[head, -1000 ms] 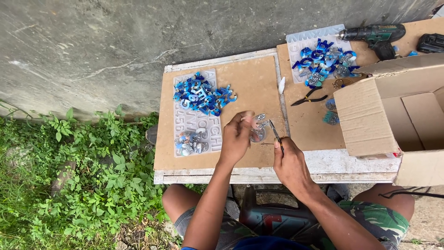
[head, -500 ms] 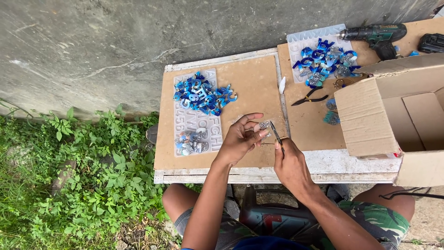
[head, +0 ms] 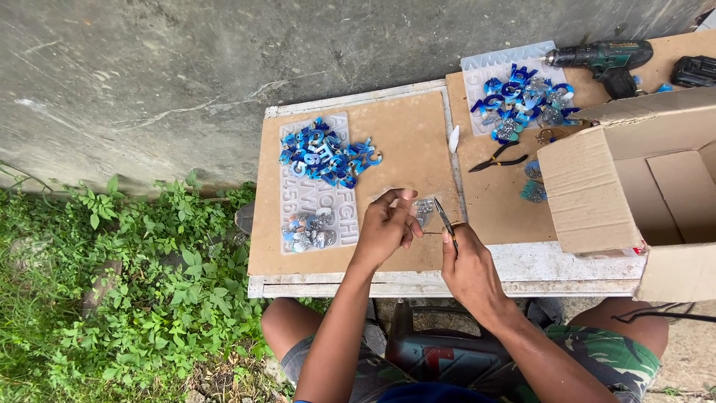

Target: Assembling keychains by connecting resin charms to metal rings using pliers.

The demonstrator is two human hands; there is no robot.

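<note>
My left hand [head: 388, 225] pinches a small silvery glitter piece [head: 424, 210] over the brown board [head: 403, 142]. My right hand [head: 468, 263] grips small pliers [head: 446, 219], whose tip meets that piece. To the left lies a clear mould sheet [head: 322, 205] with a heap of blue resin letters [head: 326, 154] on its far end and a few silvery ones [head: 307, 233] on its near end.
An open cardboard box [head: 649, 186] stands at the right. Behind it lie a second pile of blue letters [head: 522, 101], black pliers [head: 496, 158], a green drill [head: 604, 60] and a white tube [head: 453, 139]. Weeds [head: 127, 291] grow at the left, beside a concrete wall.
My left hand has turned and lowered slightly with the glitter piece. The pliers in my right hand have stayed against it.
</note>
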